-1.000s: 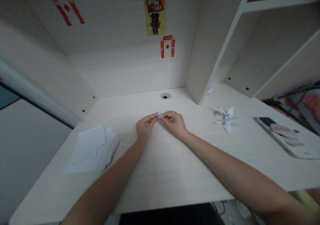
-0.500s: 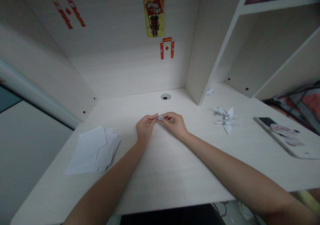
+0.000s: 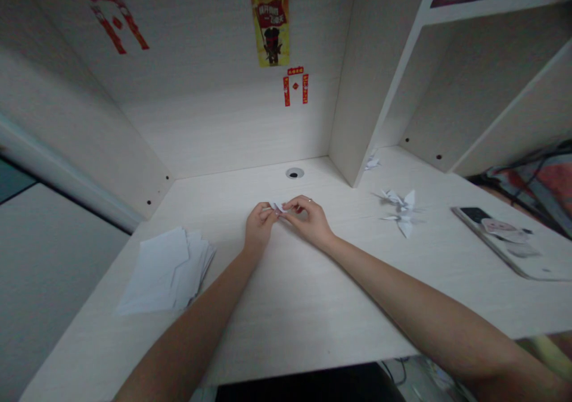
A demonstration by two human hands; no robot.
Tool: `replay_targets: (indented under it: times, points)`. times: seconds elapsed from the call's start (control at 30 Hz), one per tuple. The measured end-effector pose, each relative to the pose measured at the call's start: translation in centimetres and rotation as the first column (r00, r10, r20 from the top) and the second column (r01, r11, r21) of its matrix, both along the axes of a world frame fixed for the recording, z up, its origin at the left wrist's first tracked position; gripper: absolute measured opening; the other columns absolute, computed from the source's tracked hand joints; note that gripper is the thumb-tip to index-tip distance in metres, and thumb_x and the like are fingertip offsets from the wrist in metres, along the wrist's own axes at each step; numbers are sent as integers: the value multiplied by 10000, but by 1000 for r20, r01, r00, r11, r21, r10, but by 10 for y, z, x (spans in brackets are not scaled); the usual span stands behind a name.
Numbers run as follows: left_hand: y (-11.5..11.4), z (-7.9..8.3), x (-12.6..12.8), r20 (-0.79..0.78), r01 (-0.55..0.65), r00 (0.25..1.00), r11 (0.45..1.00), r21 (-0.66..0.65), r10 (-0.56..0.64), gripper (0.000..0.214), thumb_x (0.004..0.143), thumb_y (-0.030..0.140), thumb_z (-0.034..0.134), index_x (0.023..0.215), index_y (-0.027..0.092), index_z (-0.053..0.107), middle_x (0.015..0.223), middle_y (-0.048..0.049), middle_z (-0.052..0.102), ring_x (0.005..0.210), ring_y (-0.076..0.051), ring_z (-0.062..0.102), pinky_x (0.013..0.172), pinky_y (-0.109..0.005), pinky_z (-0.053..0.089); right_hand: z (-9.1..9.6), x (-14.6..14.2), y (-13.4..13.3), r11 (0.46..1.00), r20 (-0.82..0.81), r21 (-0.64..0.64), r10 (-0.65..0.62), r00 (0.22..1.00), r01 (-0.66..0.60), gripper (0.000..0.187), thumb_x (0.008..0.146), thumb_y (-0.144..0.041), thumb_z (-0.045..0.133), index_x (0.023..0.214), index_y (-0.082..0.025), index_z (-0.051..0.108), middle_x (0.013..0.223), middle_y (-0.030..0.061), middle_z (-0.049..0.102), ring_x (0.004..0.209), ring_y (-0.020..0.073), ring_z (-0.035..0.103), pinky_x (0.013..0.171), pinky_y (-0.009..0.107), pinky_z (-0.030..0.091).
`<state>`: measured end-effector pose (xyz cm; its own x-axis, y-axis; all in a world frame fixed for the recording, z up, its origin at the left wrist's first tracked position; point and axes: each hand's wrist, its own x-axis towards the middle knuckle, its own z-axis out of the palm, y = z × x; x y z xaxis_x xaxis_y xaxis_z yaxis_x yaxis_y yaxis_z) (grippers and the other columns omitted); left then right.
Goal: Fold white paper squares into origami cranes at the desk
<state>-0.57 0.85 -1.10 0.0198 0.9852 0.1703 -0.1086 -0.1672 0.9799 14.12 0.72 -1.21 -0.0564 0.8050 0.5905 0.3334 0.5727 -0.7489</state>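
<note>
A small piece of folded white paper (image 3: 277, 207) is held up between my two hands, just above the middle of the desk. My left hand (image 3: 259, 226) pinches its left side between thumb and fingers. From the right, the thumb and fingertips of my right hand (image 3: 310, 218) close on the paper's other side; a ring shows on one finger. Fingers cover much of the paper, so its exact folded shape is hard to make out. Off to the right lie folded paper cranes (image 3: 404, 214), close together on the desk.
A stack of white paper sheets (image 3: 163, 271) lies left of my left forearm. At the right is a phone (image 3: 513, 244). Another white folded paper (image 3: 372, 162) sits by the upright divider (image 3: 361, 92). A cable hole (image 3: 295, 174) opens near the back panel.
The folded paper has turned in my fingers and shows more of its white surface, slightly further left. My right fingertips have shifted a little. The whole view has swung slightly.
</note>
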Motion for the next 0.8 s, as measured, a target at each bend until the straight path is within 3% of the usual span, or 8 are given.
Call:
replay_targets:
  times: [0.13, 0.33, 0.57, 0.7, 0.8]
  points:
    - [0, 1, 0, -20, 30, 999, 999, -12, -30, 309, 677, 322, 665, 939, 164, 618, 849, -54, 712, 787, -172, 644, 784, -302, 479, -2, 1, 2, 1000, 1, 9, 7, 1000, -7, 112, 754, -279, 680, 844, -214, 667, 804, 31, 651, 719, 157, 561, 665, 285, 448]
    - [-1, 3, 0, -54, 22, 998, 1000, 3, -22, 307, 657, 361, 695, 891, 164, 669, 1015, -99, 698, 854, -195, 638, 807, -325, 485, -4, 1, 3, 1000, 1, 8, -4, 1000, 4, 87, 788, -286, 642, 829, -229, 694, 804, 37, 649, 748, 165, 572, 664, 289, 452]
    - [-1, 2, 2, -47, -20, 999, 999, -43, 18, 322, 610, 372, 750, 849, 168, 682, 877, -65, 712, 760, -164, 625, 727, -282, 479, -2, 0, 0, 1000, 37, -4, -5, 999, 5, 72, 790, -254, 623, 819, -229, 684, 781, 27, 643, 721, 156, 563, 647, 282, 443]
    - [1, -1, 0, -60, -62, 997, 996, -65, 58, 299, 597, 417, 745, 732, 161, 668, 725, -27, 692, 670, -135, 599, 648, -247, 462, -5, -1, 3, 999, -41, -45, 15, 999, -17, 91, 780, -298, 646, 802, -226, 696, 776, 30, 655, 719, 156, 574, 642, 280, 450]
    - [2, -2, -1, -40, -68, 997, 994, -81, 65, 315, 599, 428, 742, 753, 163, 674, 743, -26, 694, 661, -123, 593, 650, -238, 460, -7, -1, 5, 998, -118, -57, 18, 993, -25, 117, 761, -331, 671, 779, -221, 707, 764, 33, 666, 716, 157, 582, 640, 279, 452]
